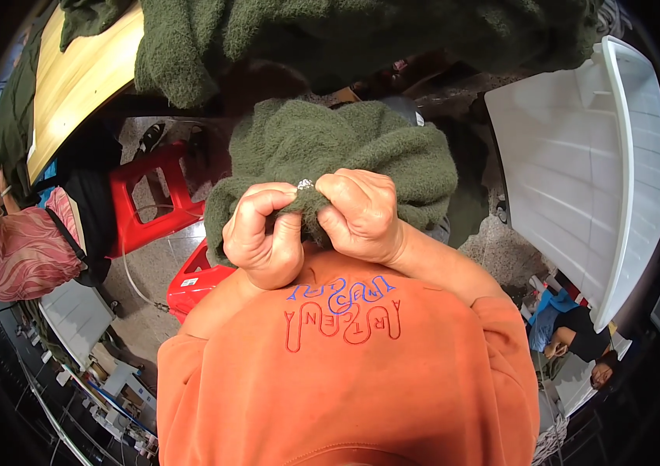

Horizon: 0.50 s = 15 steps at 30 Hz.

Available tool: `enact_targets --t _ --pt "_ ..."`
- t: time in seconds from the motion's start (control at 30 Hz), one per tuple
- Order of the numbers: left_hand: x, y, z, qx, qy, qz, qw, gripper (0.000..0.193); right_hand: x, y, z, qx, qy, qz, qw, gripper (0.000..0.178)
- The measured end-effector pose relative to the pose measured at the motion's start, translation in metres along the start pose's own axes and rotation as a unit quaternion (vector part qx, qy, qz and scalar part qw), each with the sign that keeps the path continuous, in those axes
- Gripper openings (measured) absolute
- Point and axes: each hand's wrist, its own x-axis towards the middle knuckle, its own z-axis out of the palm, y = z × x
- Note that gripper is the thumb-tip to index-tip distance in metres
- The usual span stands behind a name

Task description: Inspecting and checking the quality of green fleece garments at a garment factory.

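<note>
Small shiny thing [305, 185] too tiny to be made out, fuzzy green cloth [345, 147] bunched up, pinched tight by left hand [264, 233] and right hand [361, 213]

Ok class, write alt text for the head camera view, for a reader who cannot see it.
Two bare hands, left hand and right hand, pinch a fold of fuzzy green fabric close to the chest, with a small shiny metal piece between the fingertips. The person wears an orange sweatshirt; a red plastic stool and a white plastic crate stand nearby.
</note>
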Motion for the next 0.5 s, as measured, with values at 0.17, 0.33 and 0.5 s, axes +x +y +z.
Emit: enact_targets --t 0.17,0.33,0.5 --pt "-0.002 0.005 -0.001 0.026 0.012 0.040 0.999 0.017 0.001 -0.007 0.001 -0.020 0.017 -0.037 0.999 0.022" --pt "-0.007 0.012 -0.002 0.049 -0.001 0.053 0.997 0.018 0.011 -0.009 0.000 -0.016 0.011 -0.058 0.998 0.021" --pt "-0.006 0.012 -0.001 0.065 0.007 0.071 0.995 0.019 0.009 -0.010 -0.002 -0.005 -0.005 -0.024 1.000 0.021"
